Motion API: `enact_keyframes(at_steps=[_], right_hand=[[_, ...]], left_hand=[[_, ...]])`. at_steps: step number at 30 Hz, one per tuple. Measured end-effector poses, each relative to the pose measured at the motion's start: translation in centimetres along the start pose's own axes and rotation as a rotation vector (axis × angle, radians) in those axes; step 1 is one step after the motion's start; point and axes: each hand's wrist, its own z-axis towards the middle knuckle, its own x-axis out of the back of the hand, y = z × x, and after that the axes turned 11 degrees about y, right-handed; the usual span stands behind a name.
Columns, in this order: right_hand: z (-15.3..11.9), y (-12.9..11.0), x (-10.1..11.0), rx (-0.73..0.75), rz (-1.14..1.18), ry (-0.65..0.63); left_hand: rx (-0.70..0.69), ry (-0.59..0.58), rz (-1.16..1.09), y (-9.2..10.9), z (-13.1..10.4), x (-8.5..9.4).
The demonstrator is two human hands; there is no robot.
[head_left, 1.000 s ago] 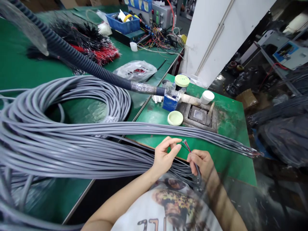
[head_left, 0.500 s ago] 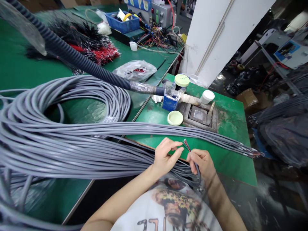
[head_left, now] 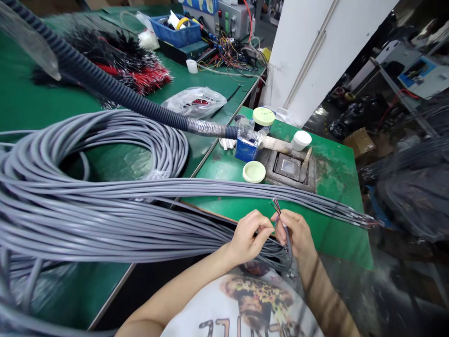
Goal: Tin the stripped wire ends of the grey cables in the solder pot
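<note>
My right hand [head_left: 295, 230] is closed around a grey cable [head_left: 289, 245] close to its stripped end. Thin coloured wires [head_left: 275, 205] fan out above those fingers, red and dark ones among them. Just to the left, my left hand [head_left: 251, 234] has thumb and forefinger pinched together beside the cable end. Whatever lies in that pinch is too small to make out. Below and behind my hands runs a bundle of more grey cables [head_left: 196, 234]. Another long grey cable bundle [head_left: 224, 187] crosses the bench beyond them, its stripped ends at the right.
A solder pot [head_left: 289, 166] sits on the green side table [head_left: 336, 187], with a ribbed hose [head_left: 140, 100] leading to it. Around it stand a pale green dish [head_left: 254, 172], a white cup [head_left: 301, 140] and a lidded jar [head_left: 264, 116]. Coiled cable [head_left: 171, 140] covers the left bench.
My left hand has moved slightly right and down, its thumb and forefinger closing from apart to a pinch. The wire ends in my right hand now point more upward.
</note>
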Motion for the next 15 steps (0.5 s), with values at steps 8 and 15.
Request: enact_keyframes(at_steps=[8, 15], right_hand=[[0.4, -0.6, 0.2, 0.140, -0.118, 0.028], [0.7, -2.4, -0.7, 0.260, -0.401, 0.069]], left_hand=[[0.289, 0.158, -0.171, -1.1, -0.6, -0.8], [0.291, 0.184, -0.213, -1.0, -0.5, -1.1]])
